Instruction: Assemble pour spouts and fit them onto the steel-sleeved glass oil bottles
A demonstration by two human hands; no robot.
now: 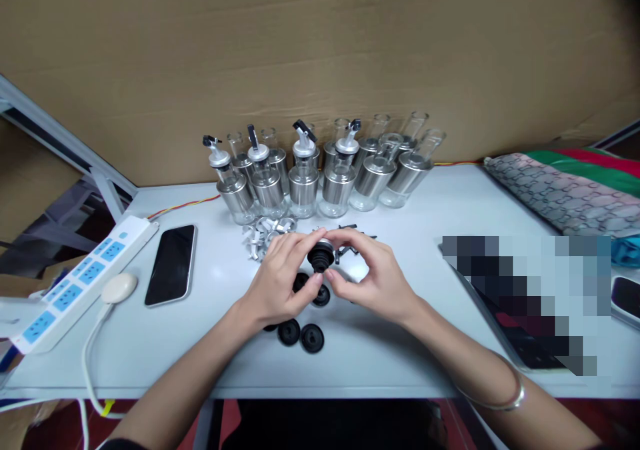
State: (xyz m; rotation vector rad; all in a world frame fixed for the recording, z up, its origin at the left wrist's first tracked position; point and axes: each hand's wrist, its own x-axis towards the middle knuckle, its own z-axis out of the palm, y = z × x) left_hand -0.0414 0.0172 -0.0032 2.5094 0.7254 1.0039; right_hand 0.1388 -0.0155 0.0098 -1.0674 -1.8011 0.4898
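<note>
Between the fingertips of my left hand [283, 273] and my right hand [375, 277] is a black ribbed bottle stopper [321, 257] with a silvery rim at its top. Both hands are closed on it, thumbs low and fingers above, over the table. Under and in front of the hands lie several round black caps [313, 338], some partly hidden by my left hand. Just behind my left hand is a pile of silver spout pieces [257, 237]. Small black levers [349, 229] lie behind my right hand, partly covered by it.
Several glass bottles with steel sleeves [303, 187] stand at the back; some in front carry pourer tops [304, 145]. A phone [171, 265] and a power strip [80, 283] with a white plug [119, 288] are left. A dark tablet-like device [493, 303] and patterned cloth [565, 193] lie right.
</note>
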